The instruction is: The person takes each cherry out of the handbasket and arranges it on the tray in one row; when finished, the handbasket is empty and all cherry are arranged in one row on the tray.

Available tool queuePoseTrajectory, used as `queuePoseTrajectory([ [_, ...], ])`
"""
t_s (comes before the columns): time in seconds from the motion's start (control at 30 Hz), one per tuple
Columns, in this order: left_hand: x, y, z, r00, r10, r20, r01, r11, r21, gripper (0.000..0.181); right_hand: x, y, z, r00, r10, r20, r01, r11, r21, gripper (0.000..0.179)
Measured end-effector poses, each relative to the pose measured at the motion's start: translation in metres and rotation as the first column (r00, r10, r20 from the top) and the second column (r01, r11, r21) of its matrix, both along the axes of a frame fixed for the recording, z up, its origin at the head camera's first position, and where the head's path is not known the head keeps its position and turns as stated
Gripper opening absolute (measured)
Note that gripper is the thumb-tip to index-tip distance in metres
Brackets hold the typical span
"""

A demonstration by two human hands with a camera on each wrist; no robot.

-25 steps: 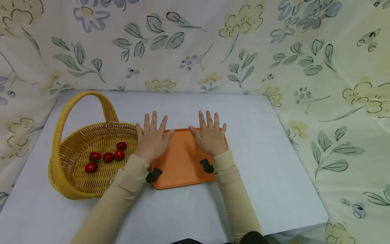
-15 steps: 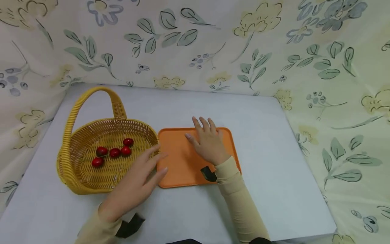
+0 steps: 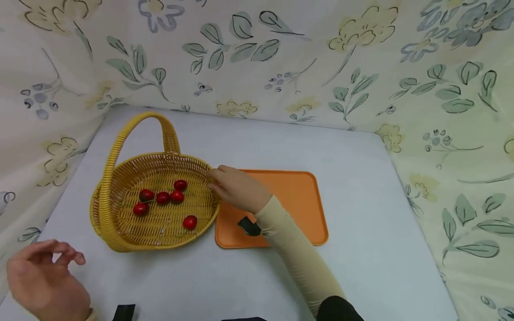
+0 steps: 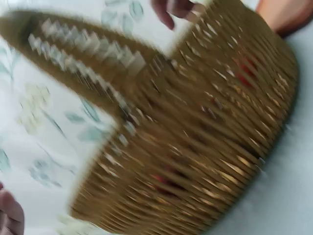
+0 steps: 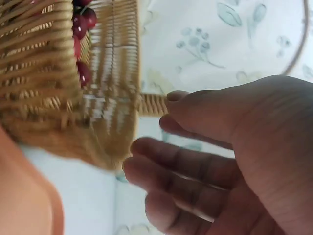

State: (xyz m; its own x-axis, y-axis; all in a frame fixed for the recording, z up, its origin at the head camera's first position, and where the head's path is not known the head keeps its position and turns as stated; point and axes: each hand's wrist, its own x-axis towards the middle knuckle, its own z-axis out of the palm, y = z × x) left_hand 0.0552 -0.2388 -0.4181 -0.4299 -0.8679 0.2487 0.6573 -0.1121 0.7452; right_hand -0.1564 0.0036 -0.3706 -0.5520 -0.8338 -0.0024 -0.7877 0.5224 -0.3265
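Observation:
A yellow wicker basket (image 3: 168,229) with a tall arched handle holds several red cherries (image 3: 163,198); one cherry (image 3: 190,222) lies apart near the front right. My right hand (image 3: 242,191) reaches over the orange tray (image 3: 299,207) to the basket's right rim. In the right wrist view, its fingers (image 5: 183,161) are loosely bent, with nothing between them and a small gap to the weave. Left of the basket, my left hand (image 3: 48,278) is held with loosely curled fingers and nothing in it. Only its fingertips (image 4: 10,213) show in the blurred left wrist view.
The tray lies flat right beside the basket, on a white table (image 3: 357,187). A floral cloth (image 3: 241,53) hangs behind and along the sides. The basket handle (image 3: 116,151) arches up at the left and back.
My left hand has come off the tray area and swung left past the basket. My right hand has moved left across the tray to the basket rim. The head view has shifted slightly.

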Motion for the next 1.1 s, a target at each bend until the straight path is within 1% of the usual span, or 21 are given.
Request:
queuePoseTrajectory([
  [0.03, -0.006, -0.006, -0.009, 0.999, 0.021, 0.041, -0.021, 1.0, -0.003, 0.03, -0.003, -0.01, -0.001, 0.999, 0.022, 0.023, -0.022, 1.0, 0.011, 0.033],
  [0.07, -0.011, -0.012, -0.016, 0.996, 0.01, 0.089, -0.009, 1.0, -0.017, 0.031, -0.006, -0.02, -0.002, 0.998, 0.043, 0.048, -0.044, 0.999, 0.018, 0.033],
  [0.1, -0.015, -0.015, -0.023, 0.987, -0.01, 0.161, 0.015, 0.999, -0.032, 0.034, -0.009, -0.029, -0.004, 0.997, 0.061, 0.057, -0.063, 0.997, 0.033, 0.032],
  [0.13, -0.019, -0.018, -0.029, 0.972, -0.041, 0.232, 0.051, 0.998, -0.037, 0.037, -0.012, -0.039, -0.005, 0.995, 0.073, 0.065, -0.076, 0.996, 0.051, 0.032],
  [0.17, -0.023, -0.021, -0.034, 0.954, -0.089, 0.286, 0.104, 0.994, -0.036, 0.039, -0.015, -0.048, -0.007, 0.994, 0.08, 0.072, -0.085, 0.994, 0.071, 0.032],
  [0.23, -0.028, -0.022, -0.041, 0.898, -0.171, 0.406, 0.204, 0.978, -0.038, 0.04, -0.02, -0.065, -0.01, 0.993, 0.093, 0.078, -0.102, 0.988, 0.116, 0.033],
  [0.27, -0.03, -0.023, -0.043, 0.855, -0.199, 0.479, 0.251, 0.967, -0.044, 0.04, -0.022, -0.072, -0.011, 0.992, 0.101, 0.082, -0.111, 0.984, 0.136, 0.034],
  [0.3, -0.032, -0.023, -0.046, 0.826, -0.232, 0.513, 0.297, 0.954, -0.048, 0.041, -0.023, -0.079, -0.013, 0.991, 0.108, 0.08, -0.12, 0.979, 0.166, 0.034],
  [0.33, -0.033, -0.024, -0.049, 0.812, -0.262, 0.522, 0.334, 0.941, -0.048, 0.042, -0.025, -0.085, -0.014, 0.99, 0.114, 0.082, -0.128, 0.973, 0.191, 0.034],
  [0.4, -0.035, -0.025, -0.053, 0.787, -0.283, 0.548, 0.376, 0.925, -0.063, 0.043, -0.027, -0.095, -0.016, 0.988, 0.128, 0.085, -0.145, 0.962, 0.233, 0.034],
  [0.43, -0.036, -0.025, -0.055, 0.781, -0.286, 0.555, 0.386, 0.92, -0.068, 0.044, -0.029, -0.1, -0.018, 0.987, 0.132, 0.091, -0.151, 0.957, 0.249, 0.034],
  [0.47, -0.036, -0.026, -0.057, 0.78, -0.296, 0.552, 0.394, 0.917, -0.066, 0.044, -0.029, -0.103, -0.02, 0.987, 0.136, 0.09, -0.155, 0.952, 0.262, 0.034],
  [0.63, -0.038, -0.025, -0.062, 0.785, -0.325, 0.527, 0.411, 0.91, -0.052, 0.044, -0.031, -0.111, -0.028, 0.987, 0.139, 0.079, -0.157, 0.941, 0.301, 0.029],
  [0.67, -0.039, -0.025, -0.062, 0.789, -0.331, 0.518, 0.415, 0.908, -0.051, 0.044, -0.031, -0.11, -0.029, 0.987, 0.144, 0.069, -0.158, 0.939, 0.305, 0.028],
  [0.77, -0.04, -0.023, -0.062, 0.795, -0.318, 0.516, 0.413, 0.907, -0.079, 0.044, -0.03, -0.109, -0.033, 0.986, 0.162, 0.037, -0.165, 0.936, 0.31, 0.025],
  [0.87, -0.041, -0.023, -0.062, 0.804, -0.311, 0.506, 0.407, 0.909, -0.09, 0.044, -0.031, -0.108, -0.035, 0.986, 0.164, 0.033, -0.166, 0.939, 0.301, 0.023],
  [0.93, -0.04, -0.024, -0.061, 0.798, -0.305, 0.52, 0.407, 0.909, -0.091, 0.044, -0.031, -0.108, -0.036, 0.987, 0.155, 0.038, -0.159, 0.94, 0.303, 0.022],
  [1.0, -0.039, -0.025, -0.061, 0.787, -0.298, 0.541, 0.403, 0.911, -0.085, 0.044, -0.032, -0.108, -0.038, 0.988, 0.15, 0.046, -0.157, 0.939, 0.307, 0.02],
  [1.07, -0.037, -0.027, -0.061, 0.776, -0.291, 0.56, 0.396, 0.915, -0.073, 0.043, -0.032, -0.11, -0.04, 0.986, 0.156, 0.052, -0.165, 0.937, 0.307, 0.018],
  [1.1, -0.036, -0.028, -0.061, 0.773, -0.286, 0.567, 0.388, 0.919, -0.066, 0.043, -0.031, -0.111, -0.04, 0.985, 0.16, 0.059, -0.171, 0.938, 0.301, 0.017],
])
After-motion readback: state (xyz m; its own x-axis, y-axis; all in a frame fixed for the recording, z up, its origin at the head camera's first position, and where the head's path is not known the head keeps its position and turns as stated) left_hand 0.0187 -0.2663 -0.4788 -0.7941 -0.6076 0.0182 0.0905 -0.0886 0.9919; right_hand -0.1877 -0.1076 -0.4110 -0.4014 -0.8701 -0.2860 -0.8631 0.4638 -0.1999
